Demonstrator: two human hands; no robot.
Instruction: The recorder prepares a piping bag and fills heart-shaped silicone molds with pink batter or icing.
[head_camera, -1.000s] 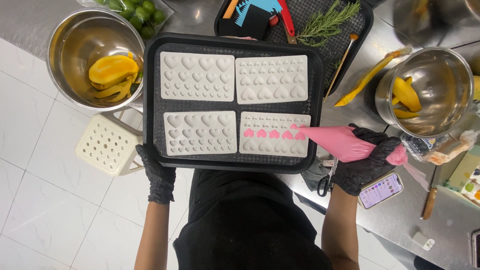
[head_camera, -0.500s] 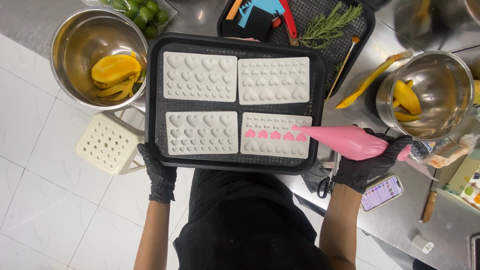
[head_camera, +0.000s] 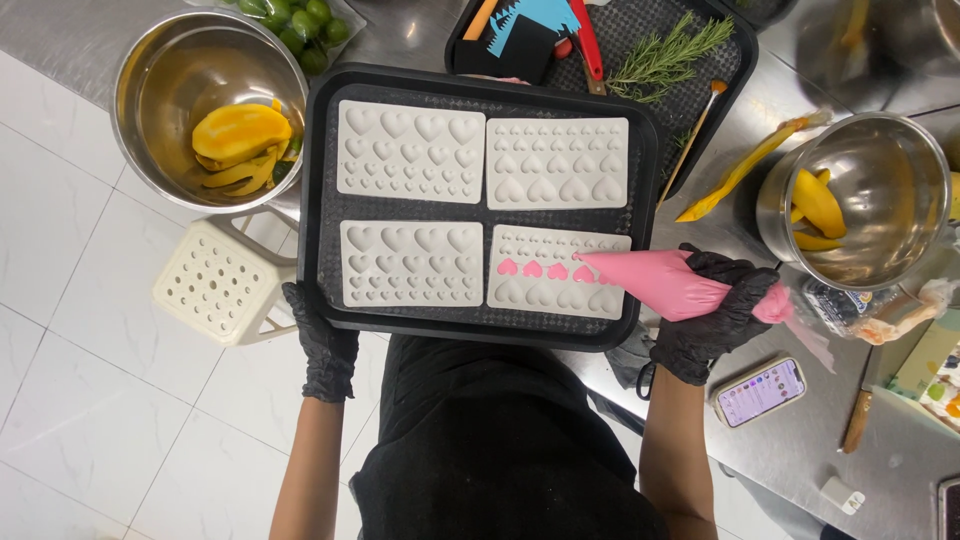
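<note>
A black tray (head_camera: 318, 180) carries several white heart-shaped moulds. My left hand (head_camera: 322, 340), in a black glove, grips the tray's near left corner. My right hand (head_camera: 715, 315), also gloved, squeezes a pink piping bag (head_camera: 655, 282) whose tip rests over the near right mould (head_camera: 558, 272). Several small hearts in that mould's middle row are filled pink. The far left mould (head_camera: 410, 151), far right mould (head_camera: 556, 163) and near left mould (head_camera: 411, 263) hold no filling.
A steel bowl (head_camera: 170, 80) with mango peel sits far left, green limes (head_camera: 300, 18) behind it. Another steel bowl (head_camera: 880, 200) with mango slices is at right. A second black tray (head_camera: 720, 70) holds rosemary and tools. A phone (head_camera: 762, 390), a white perforated stool (head_camera: 212, 284).
The piping bag's tip has moved slightly left along the row of hearts. My left hand stays on the tray corner.
</note>
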